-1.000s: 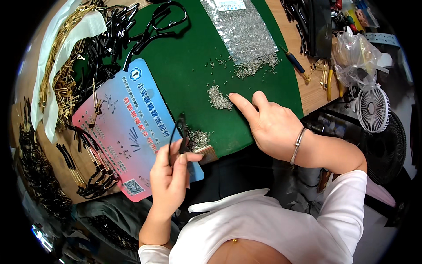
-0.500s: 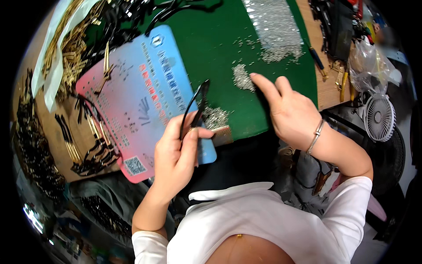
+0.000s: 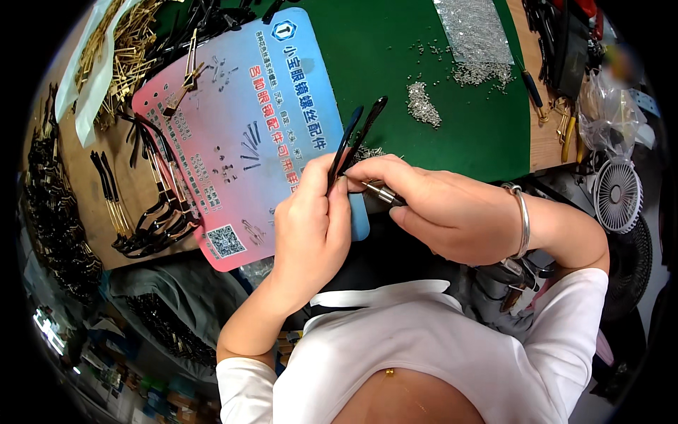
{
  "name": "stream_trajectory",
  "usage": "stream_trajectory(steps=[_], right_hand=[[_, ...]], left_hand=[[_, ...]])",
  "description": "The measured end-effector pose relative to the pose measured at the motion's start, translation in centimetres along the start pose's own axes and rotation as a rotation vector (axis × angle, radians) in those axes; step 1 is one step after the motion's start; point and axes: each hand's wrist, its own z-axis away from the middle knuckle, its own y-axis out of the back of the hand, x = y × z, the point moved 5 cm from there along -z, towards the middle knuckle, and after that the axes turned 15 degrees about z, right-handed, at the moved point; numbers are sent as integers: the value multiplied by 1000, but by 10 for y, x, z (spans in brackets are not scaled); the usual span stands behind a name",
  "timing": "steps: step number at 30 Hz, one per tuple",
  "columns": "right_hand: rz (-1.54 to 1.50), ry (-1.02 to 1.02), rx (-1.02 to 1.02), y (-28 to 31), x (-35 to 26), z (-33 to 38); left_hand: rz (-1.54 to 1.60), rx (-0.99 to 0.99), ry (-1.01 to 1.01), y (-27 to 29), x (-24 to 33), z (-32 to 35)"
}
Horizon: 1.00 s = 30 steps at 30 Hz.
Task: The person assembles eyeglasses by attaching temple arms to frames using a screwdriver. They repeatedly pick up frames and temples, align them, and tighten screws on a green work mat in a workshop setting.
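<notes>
The left hand is closed on two black temples, which jut up and away from its fingers above the blue edge of a card, while the right hand clasps a slim silver-and-black driver whose tip points at the temples; whether it touches them cannot be told. Beyond them, on a green mat covering part of the wooden surface, a small pile of screws lies near a clear bag of more.
</notes>
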Motion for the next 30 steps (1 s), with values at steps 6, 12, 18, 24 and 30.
stream_trajectory(steps=[6, 12, 18, 24, 30], right_hand=[[-216, -130, -130, 10, -1, -2], [-1345, -587, -253, -1, 4, 4], [-1243, -602, -194, -5, 0, -6], [-1061, -588, -259, -1, -1, -1], [-440, -564, -260, 16, 6, 13]], left_hand=[[-61, 30, -141, -1, 1, -1], [-117, 15, -83, -1, 2, -1], [-15, 19, -54, 1, -3, -3], [19, -56, -101, 1, -5, -6], [701, -76, 493, 12, -13, -5]])
